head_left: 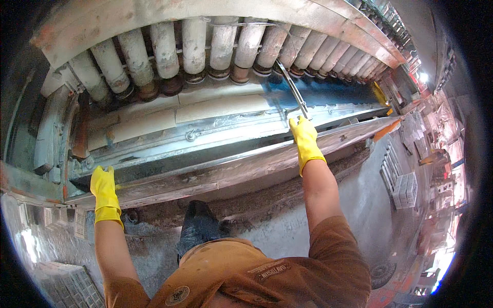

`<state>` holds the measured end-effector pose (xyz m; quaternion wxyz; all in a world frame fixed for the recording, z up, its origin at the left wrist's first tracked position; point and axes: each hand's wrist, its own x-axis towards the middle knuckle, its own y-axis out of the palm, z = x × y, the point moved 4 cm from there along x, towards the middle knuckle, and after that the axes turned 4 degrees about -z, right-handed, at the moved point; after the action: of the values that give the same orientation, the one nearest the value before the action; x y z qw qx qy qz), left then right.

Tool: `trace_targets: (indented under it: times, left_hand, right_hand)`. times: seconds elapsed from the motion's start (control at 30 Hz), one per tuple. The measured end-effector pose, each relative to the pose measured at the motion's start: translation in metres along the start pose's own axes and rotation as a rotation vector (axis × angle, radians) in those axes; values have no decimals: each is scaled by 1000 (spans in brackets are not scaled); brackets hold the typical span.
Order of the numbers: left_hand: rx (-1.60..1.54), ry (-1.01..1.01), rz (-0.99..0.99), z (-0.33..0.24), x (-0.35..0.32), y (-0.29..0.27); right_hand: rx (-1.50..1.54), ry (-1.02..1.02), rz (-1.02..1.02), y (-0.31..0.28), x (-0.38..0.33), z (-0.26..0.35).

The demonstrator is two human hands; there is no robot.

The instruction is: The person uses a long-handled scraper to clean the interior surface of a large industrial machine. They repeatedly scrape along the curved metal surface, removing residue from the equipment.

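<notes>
My right hand [304,134], in a yellow rubber glove, is closed around the near end of a long thin metal rod [290,86]. The rod reaches up and away toward a row of thick grey ceramic rollers [194,47] at the top. My left hand [104,186], also in a yellow glove, rests flat with fingers together on the rusty metal rail [221,172] that runs across the front of the machine. Pale flat slabs [205,108] lie on the bed below the rollers.
A blue-stained metal channel [328,95] runs to the right behind the rail. The dusty concrete floor [359,205] lies below, with my dark shoe [197,226] on it. White stacked crates [405,187] stand at the right. A grated tray [67,287] sits at lower left.
</notes>
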<state>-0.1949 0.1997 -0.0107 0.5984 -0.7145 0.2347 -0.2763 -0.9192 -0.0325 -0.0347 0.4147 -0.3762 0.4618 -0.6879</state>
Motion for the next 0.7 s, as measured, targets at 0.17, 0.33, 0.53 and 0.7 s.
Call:
trace_targets:
  times: [0.17,0.33,0.53,0.7]
  left_hand:
    - [31,130,-17,7,-5,1]
    - [12,-34,-2,2,0,1]
    - [-11,-79,29,-8,-5,-7]
    - [-20,-73,38,-10,-3,-7]
  right_hand:
    - [-56,-51,-15,9,3,-8]
    - [-59,-21,93,2,5,-9]
    - [-3,-4,121,2,8,-10]
    - [15,3,105,2,13,-12]
